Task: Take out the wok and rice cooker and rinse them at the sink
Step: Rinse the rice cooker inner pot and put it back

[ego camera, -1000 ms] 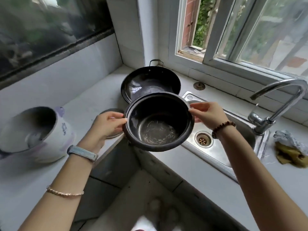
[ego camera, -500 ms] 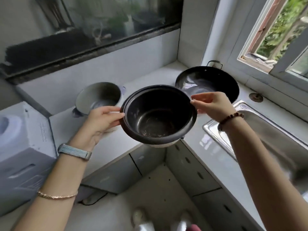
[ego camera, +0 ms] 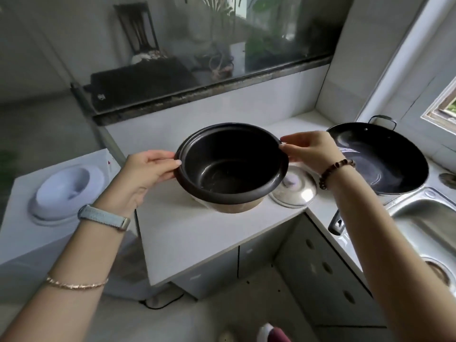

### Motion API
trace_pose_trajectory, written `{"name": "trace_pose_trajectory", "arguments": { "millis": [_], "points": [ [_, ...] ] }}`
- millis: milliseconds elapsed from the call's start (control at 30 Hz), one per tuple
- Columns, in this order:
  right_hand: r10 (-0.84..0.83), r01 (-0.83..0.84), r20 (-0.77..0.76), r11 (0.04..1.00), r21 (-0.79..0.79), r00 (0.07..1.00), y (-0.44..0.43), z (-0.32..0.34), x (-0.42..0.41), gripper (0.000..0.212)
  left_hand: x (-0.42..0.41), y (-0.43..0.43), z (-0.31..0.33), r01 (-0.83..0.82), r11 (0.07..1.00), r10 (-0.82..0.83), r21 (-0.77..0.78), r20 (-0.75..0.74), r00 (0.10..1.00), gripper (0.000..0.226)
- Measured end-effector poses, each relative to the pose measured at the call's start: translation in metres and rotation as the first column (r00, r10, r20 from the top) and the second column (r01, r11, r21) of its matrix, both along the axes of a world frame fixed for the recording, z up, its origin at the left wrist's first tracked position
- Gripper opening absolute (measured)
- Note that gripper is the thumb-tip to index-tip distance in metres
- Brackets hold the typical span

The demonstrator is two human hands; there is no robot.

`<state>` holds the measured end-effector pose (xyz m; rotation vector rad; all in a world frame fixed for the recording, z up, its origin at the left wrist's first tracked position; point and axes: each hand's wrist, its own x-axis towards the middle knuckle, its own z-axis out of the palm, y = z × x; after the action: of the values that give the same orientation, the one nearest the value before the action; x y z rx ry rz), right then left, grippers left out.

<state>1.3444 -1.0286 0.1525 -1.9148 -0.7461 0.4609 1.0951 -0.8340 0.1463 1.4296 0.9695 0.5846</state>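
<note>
I hold the black rice cooker inner pot (ego camera: 232, 166) by its rim with both hands, above the white counter (ego camera: 187, 233). My left hand (ego camera: 145, 174) pinches the left rim and my right hand (ego camera: 311, 149) pinches the right rim. A pale rounded body (ego camera: 237, 208) shows just under the pot, mostly hidden by it. The black wok (ego camera: 380, 156) rests on the counter to the right, beside the steel sink (ego camera: 419, 218).
A round metal lid (ego camera: 296, 193) lies on the counter right of the pot. A white appliance (ego camera: 61, 188) stands at the left, lower than the counter. A black handle (ego camera: 336, 224) sticks out over the counter edge near the sink. Cabinet doors lie below.
The pot has moved from over the sink's edge leftward to above the counter, both hands still on its rim. My view has swung left, so the sink and wok now sit at the right.
</note>
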Motion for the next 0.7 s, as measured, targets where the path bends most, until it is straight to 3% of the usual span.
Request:
{"name": "trace_pose_trajectory", "arguments": {
  "millis": [333, 700],
  "points": [
    [0.012, -0.009, 0.015, 0.991, -0.135, 1.000, 0.101, -0.013, 0.023, 0.023, 0.024, 0.069, -0.006, -0.092, 0.996, 0.091, -0.016, -0.062, 0.994, 0.031],
    [-0.002, 0.002, -0.002, 0.968, -0.251, 1.000, 0.171, -0.058, 0.069, 0.027, 0.075, 0.128, -0.063, -0.247, 0.966, 0.236, -0.082, -0.131, 0.963, 0.036]
  ]
}}
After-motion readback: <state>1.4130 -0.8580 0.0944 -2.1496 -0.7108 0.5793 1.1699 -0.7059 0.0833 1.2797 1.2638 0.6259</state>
